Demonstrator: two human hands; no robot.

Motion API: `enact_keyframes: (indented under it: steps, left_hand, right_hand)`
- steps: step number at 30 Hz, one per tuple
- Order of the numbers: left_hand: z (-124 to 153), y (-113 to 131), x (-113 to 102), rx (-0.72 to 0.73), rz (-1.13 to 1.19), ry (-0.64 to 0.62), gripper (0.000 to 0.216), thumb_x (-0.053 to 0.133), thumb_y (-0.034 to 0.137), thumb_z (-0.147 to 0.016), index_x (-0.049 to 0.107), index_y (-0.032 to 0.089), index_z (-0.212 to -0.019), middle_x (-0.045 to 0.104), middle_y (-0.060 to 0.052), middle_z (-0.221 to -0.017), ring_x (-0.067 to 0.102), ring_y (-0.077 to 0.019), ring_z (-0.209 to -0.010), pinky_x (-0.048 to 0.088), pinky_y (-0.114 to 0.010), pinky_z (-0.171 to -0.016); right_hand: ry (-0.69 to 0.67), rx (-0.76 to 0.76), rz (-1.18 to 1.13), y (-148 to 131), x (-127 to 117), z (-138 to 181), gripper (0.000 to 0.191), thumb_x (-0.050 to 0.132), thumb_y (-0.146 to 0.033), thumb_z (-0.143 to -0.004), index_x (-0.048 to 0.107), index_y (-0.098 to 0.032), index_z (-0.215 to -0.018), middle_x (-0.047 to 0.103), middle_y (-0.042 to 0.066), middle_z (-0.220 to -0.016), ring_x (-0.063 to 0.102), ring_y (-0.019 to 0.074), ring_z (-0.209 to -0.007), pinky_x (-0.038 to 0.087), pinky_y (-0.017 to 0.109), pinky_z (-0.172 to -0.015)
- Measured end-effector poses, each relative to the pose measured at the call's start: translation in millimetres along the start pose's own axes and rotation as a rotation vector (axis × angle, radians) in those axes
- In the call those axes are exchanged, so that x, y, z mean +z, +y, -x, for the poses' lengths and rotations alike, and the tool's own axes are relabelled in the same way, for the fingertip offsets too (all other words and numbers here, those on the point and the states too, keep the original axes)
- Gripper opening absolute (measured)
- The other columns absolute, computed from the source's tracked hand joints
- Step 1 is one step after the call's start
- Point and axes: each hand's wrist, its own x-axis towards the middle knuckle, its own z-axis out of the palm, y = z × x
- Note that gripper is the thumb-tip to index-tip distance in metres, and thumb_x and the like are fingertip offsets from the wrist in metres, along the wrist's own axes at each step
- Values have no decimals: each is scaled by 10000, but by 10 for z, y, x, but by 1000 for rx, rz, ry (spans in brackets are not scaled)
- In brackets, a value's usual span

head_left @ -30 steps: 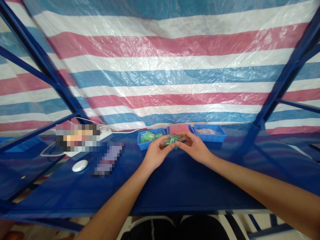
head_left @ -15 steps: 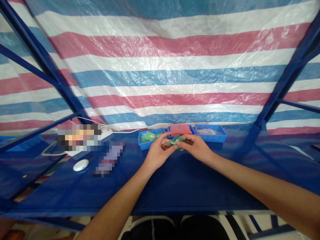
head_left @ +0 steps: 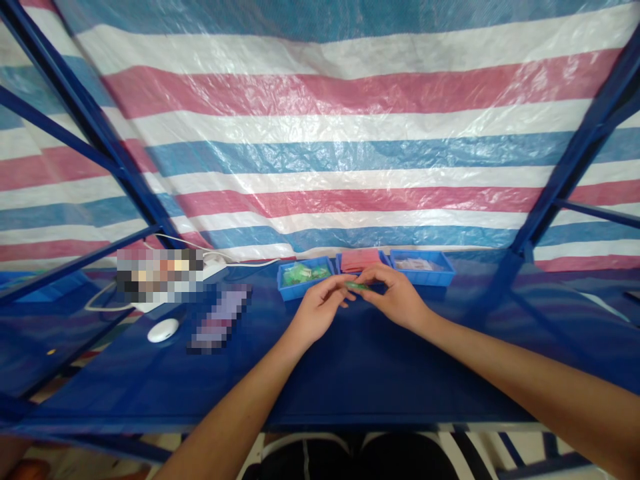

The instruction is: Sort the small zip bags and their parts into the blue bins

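Note:
A small green packet point(head_left: 356, 287), seen nearly edge-on, is held between my two hands above the blue table. My right hand point(head_left: 393, 292) pinches its right end between thumb and fingers. At its left end are the fingers of my left hand point(head_left: 323, 303), curled around that edge. What the packet contains cannot be made out. Just behind the hands, a blue bin point(head_left: 299, 291) holds green and clear packets. Beside it, pink-red sheets point(head_left: 361, 261) fill a second bin, partly covered by my right hand. Pale clear packets point(head_left: 413, 265) lie in a third blue bin point(head_left: 434, 277).
On the left of the blue table point(head_left: 380, 380) lie a white rounded object point(head_left: 163, 331), a blurred-out flat item point(head_left: 221, 319) and a white power strip point(head_left: 210, 272) with cables. Blue metal posts point(head_left: 565, 157) frame both sides, with a striped tarp point(head_left: 340, 153) behind.
The green packet has tilted from showing its face to nearly edge-on. My left thumb has drawn back from its top, and my left fingers have shifted.

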Motion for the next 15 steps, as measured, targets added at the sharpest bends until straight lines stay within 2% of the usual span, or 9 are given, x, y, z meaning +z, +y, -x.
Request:
enact_keyframes:
  steps: [3,6,9,12,15]
  left_hand:
    - [-10,33,2,-64,81,16,379,638,433,-968,737,156,-1208,758,-115,-1053,722,-222,-958,571,-310,-815]
    - [-15,40,18,-138,214,26,421,671,482,-942,745,146,-1184,751,-133,-1109,720,-252,-1011,592,-346,-845]
    - [-29,11,28,-140,221,97,399,752,460,-882,764,150,-1133,742,-115,-1121,706,-225,-963,601,-339,-826]
    - [-57,-48,-9,-114,155,168,353,810,413,-833,763,161,-1076,747,-74,-1060,688,-177,-873,582,-308,-805]
    - [-80,-110,-82,-77,95,265,292,844,367,-798,743,159,-976,753,-45,-943,689,-164,-853,549,-279,-809]
  right_hand:
    - [18,-67,33,-8,-31,-8,242,728,-99,-841,778,-261,-1014,748,50,-1070,688,242,-1035,522,423,-979]
    - [-1,-92,28,5,-38,-6,279,686,-62,-848,782,-265,-1014,739,53,-1085,689,242,-1050,532,432,-992]
    - [-23,-136,63,-16,-25,7,327,670,-54,-847,765,-275,-1068,712,60,-1145,675,253,-1107,527,466,-1035]
    - [-19,-159,105,-71,-2,20,425,715,-109,-847,707,-300,-1227,651,81,-1273,617,283,-1226,518,501,-1072]
    - [-7,-133,47,-117,40,31,652,803,-204,-816,576,-324,-1415,552,100,-1425,567,299,-1300,560,476,-1036]
